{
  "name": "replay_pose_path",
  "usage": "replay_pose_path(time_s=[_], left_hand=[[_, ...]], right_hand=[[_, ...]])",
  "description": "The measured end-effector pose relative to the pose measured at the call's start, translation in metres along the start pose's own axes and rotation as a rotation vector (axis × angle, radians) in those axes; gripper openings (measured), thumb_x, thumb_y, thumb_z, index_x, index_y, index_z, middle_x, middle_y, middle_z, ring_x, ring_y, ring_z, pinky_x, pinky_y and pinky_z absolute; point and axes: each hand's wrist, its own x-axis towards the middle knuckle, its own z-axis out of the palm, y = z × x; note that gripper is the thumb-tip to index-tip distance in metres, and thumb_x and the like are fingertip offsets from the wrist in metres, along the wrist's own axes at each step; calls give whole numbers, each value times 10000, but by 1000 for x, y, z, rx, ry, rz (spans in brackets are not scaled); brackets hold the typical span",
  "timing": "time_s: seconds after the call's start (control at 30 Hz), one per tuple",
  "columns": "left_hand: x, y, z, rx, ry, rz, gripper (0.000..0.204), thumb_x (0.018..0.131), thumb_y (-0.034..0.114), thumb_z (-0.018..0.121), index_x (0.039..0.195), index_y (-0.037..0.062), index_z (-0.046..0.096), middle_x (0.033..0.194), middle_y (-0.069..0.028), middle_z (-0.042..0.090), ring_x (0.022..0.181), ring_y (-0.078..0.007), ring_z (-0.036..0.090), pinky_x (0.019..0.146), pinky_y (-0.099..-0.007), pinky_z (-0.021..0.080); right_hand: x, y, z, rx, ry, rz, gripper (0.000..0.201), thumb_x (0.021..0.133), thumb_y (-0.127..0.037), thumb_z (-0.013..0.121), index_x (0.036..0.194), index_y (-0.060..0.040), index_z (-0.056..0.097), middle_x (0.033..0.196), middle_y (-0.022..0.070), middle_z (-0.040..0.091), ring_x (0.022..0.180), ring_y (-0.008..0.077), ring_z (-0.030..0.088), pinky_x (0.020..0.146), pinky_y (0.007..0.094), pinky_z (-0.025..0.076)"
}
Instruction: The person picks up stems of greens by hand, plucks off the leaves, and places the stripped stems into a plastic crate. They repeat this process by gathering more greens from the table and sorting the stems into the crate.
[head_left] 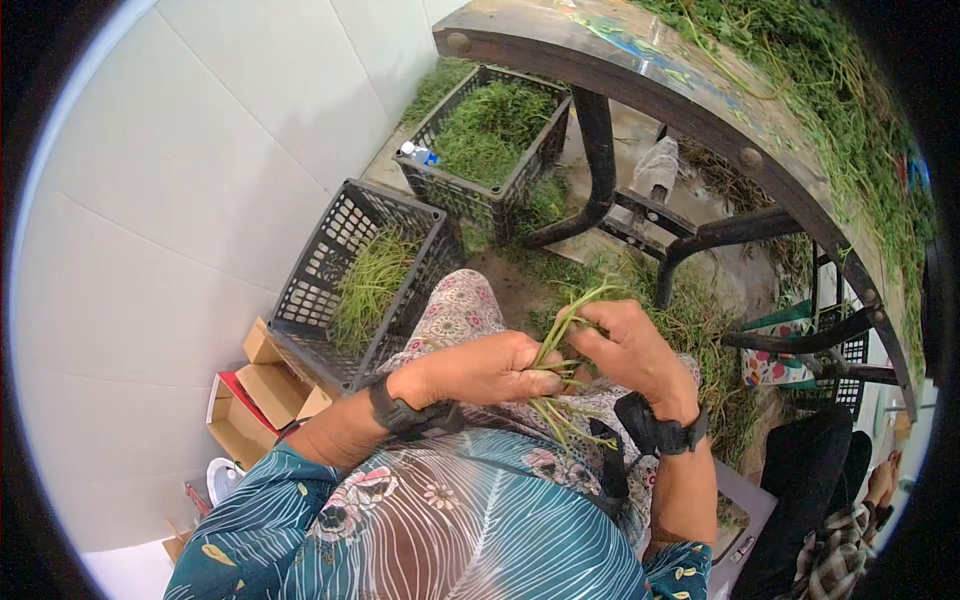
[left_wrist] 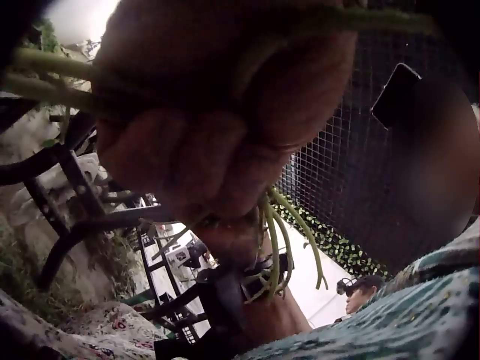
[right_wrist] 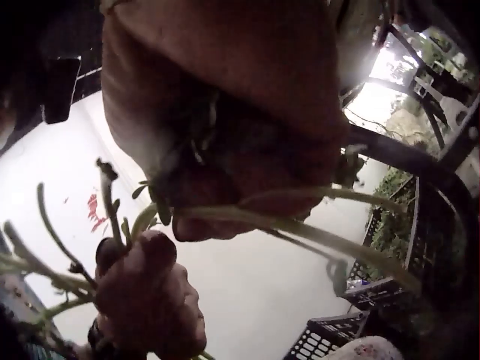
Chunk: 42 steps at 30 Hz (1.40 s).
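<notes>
Both hands, left hand [head_left: 480, 368] and right hand [head_left: 632, 352], grip green stems [head_left: 560, 345]; crates [head_left: 360, 285] hold greens.

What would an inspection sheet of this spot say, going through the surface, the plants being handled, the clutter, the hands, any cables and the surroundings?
Surface: a dark round table with green plants heaped on top; the person works over the lap, not on it.
Job's things: a bunch of green stems held between both hands.
Clutter: loose greens on the floor, cardboard boxes by the wall.
Hands: left hand grips the bunch; right hand pinches stems with its fingers.
Cables: nothing seen.
Surroundings: near crate holding stems, far crate full of greens, white tiled wall, a second person's leg at the right.
</notes>
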Motion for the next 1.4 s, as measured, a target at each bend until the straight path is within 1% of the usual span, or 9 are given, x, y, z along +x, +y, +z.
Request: replay_pose_path(time_s=[0.07,0.17,0.47,0.67,0.7,0.9,1.13,1.2,1.4], left_hand=[[0,-1,1,-31,7,-27,209,881,206,461,788,24,501,595,-40,410,559,-118,413,524,-290,365],[-1,4,-3,-70,4,-110,228,882,225,461,784,23,503,579,-22,412,541,-106,399,506,-282,354],[0,2,-3,-26,123,-149,276,884,267,466,748,28,486,556,-13,399,529,-107,393,496,-285,351],[1,-12,2,161,100,-79,235,882,251,476,820,28,512,620,-108,456,569,-206,460,545,-330,389],[1,-12,4,180,94,-58,229,882,247,475,824,28,512,637,-124,469,580,-231,468,554,-341,392],[1,-3,0,199,37,-64,197,877,226,490,869,33,530,695,-163,519,630,-284,520,596,-370,411],[0,-6,5,183,129,115,192,852,219,533,906,34,537,678,-165,529,616,-280,539,586,-371,423],[-2,-6,2,205,69,6,197,852,221,532,911,33,534,679,-160,533,601,-276,530,575,-370,421],[-2,-5,0,133,30,-90,184,863,212,509,906,34,532,654,-141,514,569,-240,487,557,-359,405]], right_hand=[[-1,-1,3,-228,102,-23,192,755,-162,524,818,6,592,710,210,565,665,326,576,615,375,447],[-5,21,6,-422,286,50,177,754,-145,517,815,0,599,710,216,564,661,358,572,610,381,449],[-23,5,-18,409,280,251,249,836,-236,511,830,1,586,635,-6,535,609,62,482,544,232,405],[-16,-6,-10,357,51,276,233,829,-227,508,882,-20,600,620,-15,519,577,64,477,510,224,386],[-14,-8,-9,389,-5,260,252,827,-211,502,966,-21,591,626,-24,502,574,56,458,502,217,373],[-2,-14,-3,1022,107,249,315,813,-201,512,1066,-16,547,674,-26,490,596,50,432,528,208,366],[0,-23,0,603,-86,162,342,769,-155,559,1082,-19,557,748,5,563,656,81,500,605,216,417],[0,-12,2,466,-75,44,321,758,-145,568,1054,-23,582,763,11,574,681,88,517,625,224,428],[-8,-6,-9,394,-57,241,230,745,-147,567,922,-13,626,747,78,608,626,160,555,593,323,458]])
